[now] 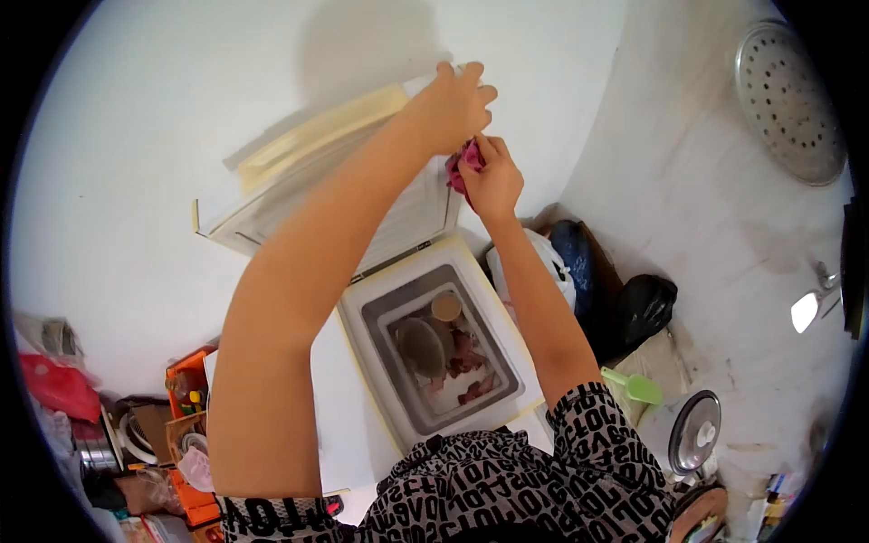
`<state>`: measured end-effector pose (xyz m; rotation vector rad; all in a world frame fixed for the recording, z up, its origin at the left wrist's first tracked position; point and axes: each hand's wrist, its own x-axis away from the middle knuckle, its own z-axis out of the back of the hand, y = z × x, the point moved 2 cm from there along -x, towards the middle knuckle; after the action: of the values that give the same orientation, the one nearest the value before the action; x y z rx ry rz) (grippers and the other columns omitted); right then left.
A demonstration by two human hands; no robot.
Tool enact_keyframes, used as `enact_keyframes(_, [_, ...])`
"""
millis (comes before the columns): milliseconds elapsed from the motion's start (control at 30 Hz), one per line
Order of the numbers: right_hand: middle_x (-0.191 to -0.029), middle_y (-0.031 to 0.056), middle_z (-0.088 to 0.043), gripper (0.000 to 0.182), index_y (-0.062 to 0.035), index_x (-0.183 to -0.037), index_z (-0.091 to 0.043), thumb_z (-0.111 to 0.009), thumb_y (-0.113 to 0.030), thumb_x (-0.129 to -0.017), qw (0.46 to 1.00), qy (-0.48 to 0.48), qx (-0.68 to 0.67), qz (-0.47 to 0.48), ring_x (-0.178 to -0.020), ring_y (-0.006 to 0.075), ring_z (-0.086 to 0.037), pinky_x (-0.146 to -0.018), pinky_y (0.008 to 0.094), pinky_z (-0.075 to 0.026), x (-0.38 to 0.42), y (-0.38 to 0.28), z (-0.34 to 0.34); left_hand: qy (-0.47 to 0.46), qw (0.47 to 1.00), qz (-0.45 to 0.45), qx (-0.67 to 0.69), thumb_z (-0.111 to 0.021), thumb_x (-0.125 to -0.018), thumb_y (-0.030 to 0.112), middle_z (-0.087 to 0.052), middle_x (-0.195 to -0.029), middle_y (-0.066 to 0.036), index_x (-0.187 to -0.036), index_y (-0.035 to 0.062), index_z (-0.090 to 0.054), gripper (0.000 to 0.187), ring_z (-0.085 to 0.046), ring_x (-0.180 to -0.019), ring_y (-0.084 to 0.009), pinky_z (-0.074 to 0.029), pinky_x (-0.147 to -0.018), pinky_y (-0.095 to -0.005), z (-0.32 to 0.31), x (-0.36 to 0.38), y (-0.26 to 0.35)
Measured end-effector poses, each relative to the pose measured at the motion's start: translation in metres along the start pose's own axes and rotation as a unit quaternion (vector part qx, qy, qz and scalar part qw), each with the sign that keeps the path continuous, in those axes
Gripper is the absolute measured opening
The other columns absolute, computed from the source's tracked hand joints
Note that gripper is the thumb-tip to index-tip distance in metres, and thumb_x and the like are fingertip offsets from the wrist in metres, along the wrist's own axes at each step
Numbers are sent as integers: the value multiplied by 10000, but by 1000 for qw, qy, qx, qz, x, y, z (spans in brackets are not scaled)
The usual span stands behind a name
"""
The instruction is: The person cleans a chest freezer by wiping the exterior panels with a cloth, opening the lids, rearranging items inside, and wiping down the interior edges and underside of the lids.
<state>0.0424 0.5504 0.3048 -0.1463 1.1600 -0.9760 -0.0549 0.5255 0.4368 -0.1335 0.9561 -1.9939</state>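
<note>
A white chest freezer's lid (312, 199) stands raised against the wall, with a cream-coloured edge along its top. At the lid's upper right corner my left hand (455, 110) is bent over the edge, its fingers curled; the palm side is hidden. Just below it, my right hand (494, 184) pinches a crumpled magenta cloth (458, 185) against the lid's right edge. Below both arms is the open freezer interior (371, 312), holding a round grey container (424, 347), a smaller tan round one (445, 307) and reddish pieces (471, 366) that I cannot identify.
Right of the freezer are a white bag (548, 262), a black bag (647, 306), a light green scoop (641, 388) and a lidded pot (695, 433). A perforated metal disc (789, 101) hangs on the right wall. Orange crates (192, 493) with clutter stand at the left.
</note>
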Motion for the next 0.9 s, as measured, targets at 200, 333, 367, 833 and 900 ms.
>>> enact_keyframes(200, [-1037,35,-647,483,-120,-1164,-660,-704,-136,-683,996,54,-76,14,-816,256,-662,-700,341,-535,2,2,-5,44,998,-51,-6,-772,-661,277,-616,-795,72,-711,130,-738,159,-515,-1002,-238,-537,-637,-474,1,-10,-10])
enact_keyframes(333, [-1051,89,-617,370,-48,-1151,-613,-705,-109,-797,971,59,-227,-50,-928,214,-618,-842,301,-482,16,1,-8,13,999,-49,11,-794,-656,302,-602,-787,85,-638,129,-715,191,-515,-1017,-206,-506,-534,-376,2,-14,-9])
enact_keyframes(367, [-1062,103,-594,353,-33,-1137,-584,-712,-100,-814,957,88,-269,-61,-952,207,-596,-867,304,-467,19,-1,-9,15,999,-51,8,-794,-649,295,-602,-786,85,-629,129,-710,187,-518,-1005,-202,-507,-516,-378,4,-14,-9])
enact_keyframes(833, [-1076,160,-480,204,-25,-1001,-507,-599,-25,-819,937,207,-280,-16,-1021,306,-522,-927,360,-412,32,11,-16,-150,985,-81,25,-704,-699,119,-677,-933,-53,-902,105,-731,205,-565,-1017,-269,-564,-647,-581,76,-50,4])
enact_keyframes(900, [-1056,141,-481,206,-25,-996,-504,-585,2,-808,938,209,-277,-8,-992,269,-517,-913,335,-411,28,15,-14,-142,986,-85,23,-693,-701,106,-676,-944,-58,-908,99,-726,210,-572,-1004,-276,-567,-639,-578,78,-53,1])
